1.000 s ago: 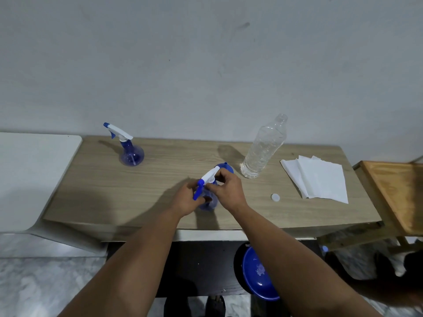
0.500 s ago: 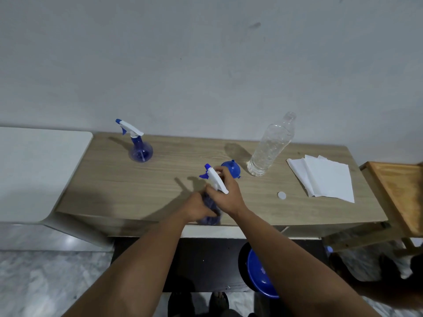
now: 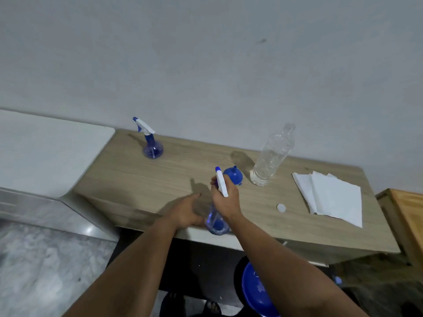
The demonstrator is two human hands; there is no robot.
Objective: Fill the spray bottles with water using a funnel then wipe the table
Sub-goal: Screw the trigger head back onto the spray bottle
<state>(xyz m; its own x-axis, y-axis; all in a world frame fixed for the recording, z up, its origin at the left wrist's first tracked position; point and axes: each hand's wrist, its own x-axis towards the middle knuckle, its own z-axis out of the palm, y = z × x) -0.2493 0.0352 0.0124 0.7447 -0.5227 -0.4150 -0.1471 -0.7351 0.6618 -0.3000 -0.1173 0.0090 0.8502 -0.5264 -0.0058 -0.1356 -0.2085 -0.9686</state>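
Below the table's near edge a blue basin [image 3: 256, 291] sits on the floor, partly hidden by the right forearm. At the near edge of the wooden table [image 3: 178, 179], about midway along it, the right hand [image 3: 225, 202] grips the neck and white trigger head of a blue spray bottle [image 3: 216, 223], fingers curled round it; the bottle's round base is right at the table's edge and its nozzle points away from the person. The left hand [image 3: 186, 211] lies just beside the bottle's left side with relaxed fingers spread over the table, holding nothing.

To the right, a small white cap [image 3: 281, 207] lies on the table, apart from everything else. Further right, toward the right edge, lies a stack of white paper towels [image 3: 334, 197].

Just beyond the right hand a blue funnel [image 3: 233, 175] rests wide end down, spout up. Near it to the right stands a clear plastic water bottle [image 3: 273, 155], uncapped and upright. A second spray bottle [image 3: 152, 146] stands near the far left corner, close to the wall [image 3: 206, 65].
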